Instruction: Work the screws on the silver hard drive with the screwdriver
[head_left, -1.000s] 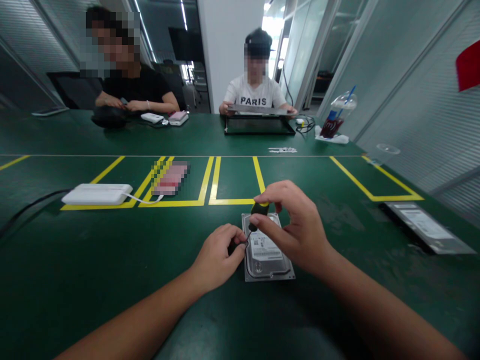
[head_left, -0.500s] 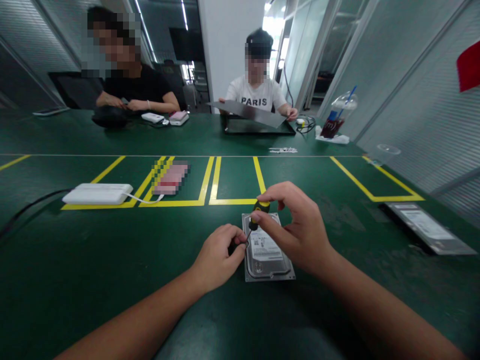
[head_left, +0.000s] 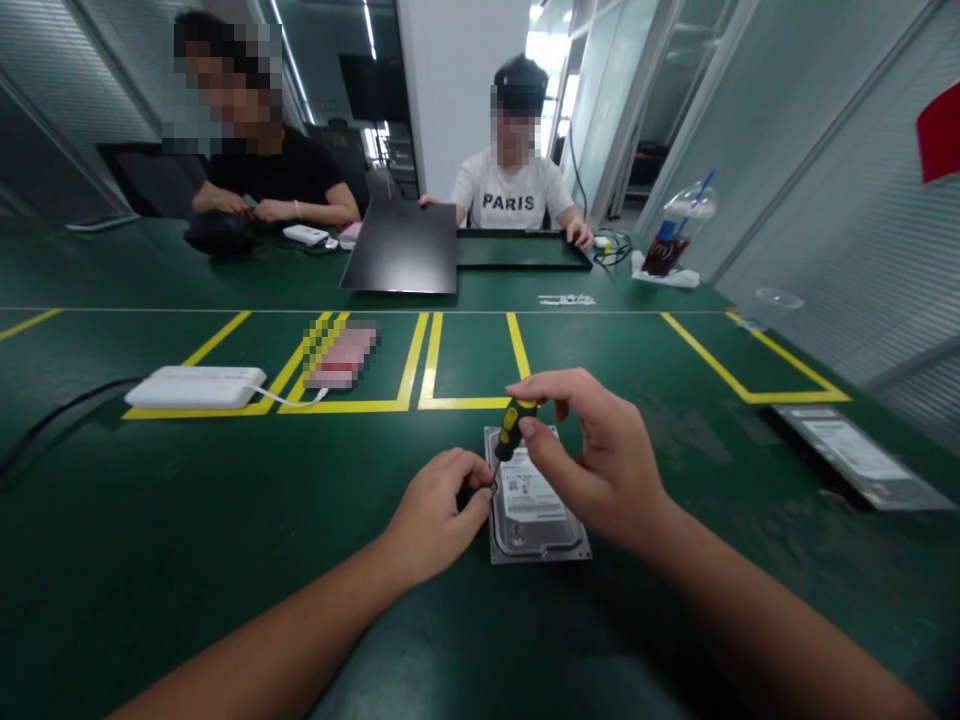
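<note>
A silver hard drive (head_left: 529, 545) with a white label lies flat on the green table before me. My right hand (head_left: 600, 450) pinches the black-and-yellow handle of a screwdriver (head_left: 510, 428) between thumb and fingers, its thin shaft slanting down to the drive's left edge. Against that edge, at the screwdriver's tip, sits my left hand (head_left: 442, 510), closed with thumb and fingers curled together. Something dark shows between those fingers, but I cannot make out what it is. The very tip of the shaft is hidden.
A second hard drive (head_left: 862, 455) lies at the right. On the left, a white power bank (head_left: 195, 388) is cabled to a pink phone (head_left: 345, 357). Across the table, a person holds a dark panel (head_left: 405, 250) beside a black frame (head_left: 525, 266). A drink cup (head_left: 667, 245) stands at back right.
My right hand's index finger has lifted off the handle's top, and the handle shows more fully. My left hand has stayed put. The person opposite has swung the panel leftward off the frame.
</note>
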